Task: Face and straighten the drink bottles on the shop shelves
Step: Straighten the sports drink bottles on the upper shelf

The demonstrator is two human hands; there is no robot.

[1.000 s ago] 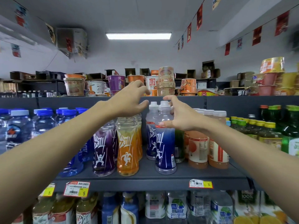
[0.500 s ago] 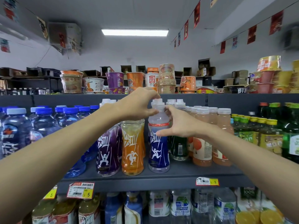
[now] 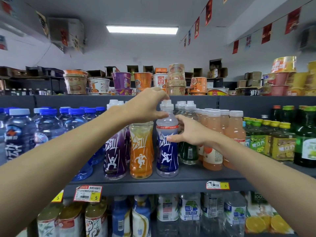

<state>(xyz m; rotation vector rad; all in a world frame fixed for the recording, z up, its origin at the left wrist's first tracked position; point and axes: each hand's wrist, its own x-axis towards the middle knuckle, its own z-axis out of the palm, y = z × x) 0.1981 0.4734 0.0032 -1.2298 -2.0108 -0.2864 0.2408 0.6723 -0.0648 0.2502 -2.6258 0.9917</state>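
A person's left hand [image 3: 145, 106] pinches the white cap [image 3: 167, 106] of a blue bottle [image 3: 167, 154], while the right hand [image 3: 193, 132] grips its shoulder, thumb across the label and fingers curled behind. The bottle stands upright at the front of the grey shelf [image 3: 153, 187], label facing out, just beside an orange bottle [image 3: 141, 151] and a purple bottle [image 3: 114, 151]. Peach juice bottles [image 3: 213, 134] stand to its right.
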